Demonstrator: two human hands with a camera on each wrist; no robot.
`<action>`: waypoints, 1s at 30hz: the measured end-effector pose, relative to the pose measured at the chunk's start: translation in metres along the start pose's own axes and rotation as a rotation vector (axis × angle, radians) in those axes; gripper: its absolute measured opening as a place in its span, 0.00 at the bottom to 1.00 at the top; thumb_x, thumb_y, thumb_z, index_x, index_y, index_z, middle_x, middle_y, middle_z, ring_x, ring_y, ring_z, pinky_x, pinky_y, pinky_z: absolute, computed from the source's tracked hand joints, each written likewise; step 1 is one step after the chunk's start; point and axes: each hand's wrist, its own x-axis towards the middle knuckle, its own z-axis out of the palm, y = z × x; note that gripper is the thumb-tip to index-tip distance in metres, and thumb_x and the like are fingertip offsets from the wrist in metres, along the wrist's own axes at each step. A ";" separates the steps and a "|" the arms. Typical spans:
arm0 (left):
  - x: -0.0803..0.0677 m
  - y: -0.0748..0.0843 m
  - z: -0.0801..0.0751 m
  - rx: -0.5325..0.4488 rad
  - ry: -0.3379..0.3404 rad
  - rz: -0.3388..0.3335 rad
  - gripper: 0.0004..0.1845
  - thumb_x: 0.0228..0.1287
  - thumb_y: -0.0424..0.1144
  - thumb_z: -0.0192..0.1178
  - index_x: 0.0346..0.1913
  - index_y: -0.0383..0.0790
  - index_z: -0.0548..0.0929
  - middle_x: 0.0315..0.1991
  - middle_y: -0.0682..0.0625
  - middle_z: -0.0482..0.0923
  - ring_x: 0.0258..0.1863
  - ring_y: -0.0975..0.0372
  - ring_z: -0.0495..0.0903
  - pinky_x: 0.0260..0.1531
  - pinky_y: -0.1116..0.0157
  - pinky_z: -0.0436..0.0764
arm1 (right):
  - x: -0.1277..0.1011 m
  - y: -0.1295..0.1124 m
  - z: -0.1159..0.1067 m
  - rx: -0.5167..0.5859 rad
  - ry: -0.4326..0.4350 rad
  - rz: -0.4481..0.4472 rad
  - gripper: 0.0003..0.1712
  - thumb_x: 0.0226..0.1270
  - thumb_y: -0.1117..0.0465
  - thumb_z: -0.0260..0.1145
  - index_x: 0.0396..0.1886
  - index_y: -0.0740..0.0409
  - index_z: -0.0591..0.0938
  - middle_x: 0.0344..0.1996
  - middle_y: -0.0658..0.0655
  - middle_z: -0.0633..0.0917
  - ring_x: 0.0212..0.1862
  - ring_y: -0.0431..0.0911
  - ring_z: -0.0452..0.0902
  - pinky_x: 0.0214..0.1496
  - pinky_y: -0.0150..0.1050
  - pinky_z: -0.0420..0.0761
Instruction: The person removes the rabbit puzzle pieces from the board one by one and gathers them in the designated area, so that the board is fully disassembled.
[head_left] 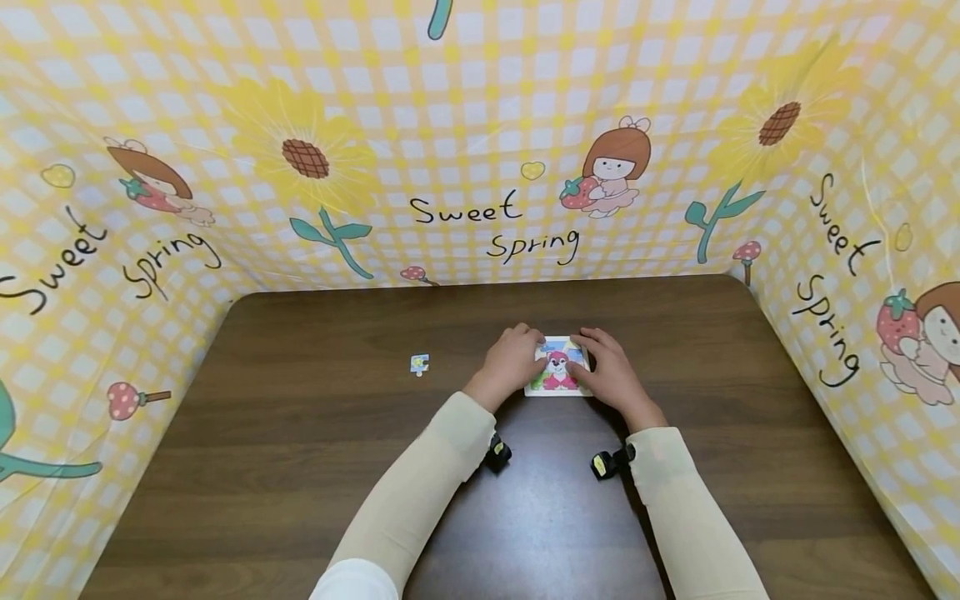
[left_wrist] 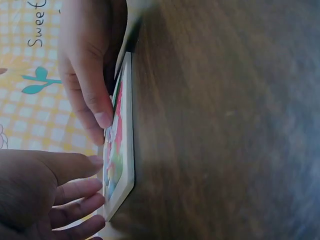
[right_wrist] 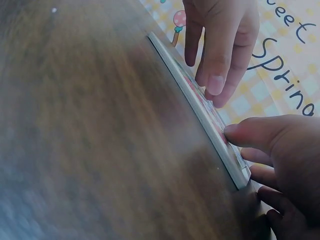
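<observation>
Item: small white-framed picture puzzle board [head_left: 558,371], flat on brown wooden table [head_left: 300,433]. Our left hand [head_left: 510,365] and right hand [head_left: 609,367] flank it, relaxed fingertips pressing; loose blue-yellow puzzle piece [head_left: 420,364] lies nearer our left.

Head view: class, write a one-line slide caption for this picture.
Both hands, left hand and right hand, press on a small picture puzzle on a brown table; one loose piece lies apart.

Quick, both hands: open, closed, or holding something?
Left hand: open, straight fingers pressing on the small white-framed picture puzzle board.
Right hand: open, fingertips resting on the same board.
</observation>
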 end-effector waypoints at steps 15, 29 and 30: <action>0.002 0.003 0.008 0.005 0.050 -0.068 0.19 0.66 0.52 0.62 0.52 0.45 0.83 0.56 0.47 0.73 0.55 0.54 0.70 0.44 0.55 0.81 | 0.001 0.002 0.002 -0.003 -0.005 0.001 0.32 0.68 0.52 0.66 0.68 0.59 0.72 0.71 0.61 0.65 0.74 0.59 0.48 0.70 0.60 0.56; 0.005 0.003 0.011 -0.013 0.055 -0.094 0.18 0.65 0.53 0.62 0.51 0.47 0.83 0.57 0.48 0.72 0.56 0.55 0.69 0.45 0.54 0.80 | 0.002 0.002 0.005 -0.001 0.032 0.007 0.29 0.69 0.53 0.64 0.66 0.61 0.74 0.69 0.62 0.66 0.74 0.59 0.50 0.70 0.61 0.55; 0.005 0.004 0.010 -0.014 0.054 -0.095 0.18 0.65 0.53 0.62 0.51 0.47 0.83 0.57 0.48 0.72 0.56 0.55 0.69 0.45 0.54 0.80 | 0.002 0.002 0.005 0.003 0.040 0.007 0.29 0.69 0.53 0.64 0.65 0.61 0.75 0.69 0.62 0.67 0.73 0.60 0.50 0.70 0.60 0.55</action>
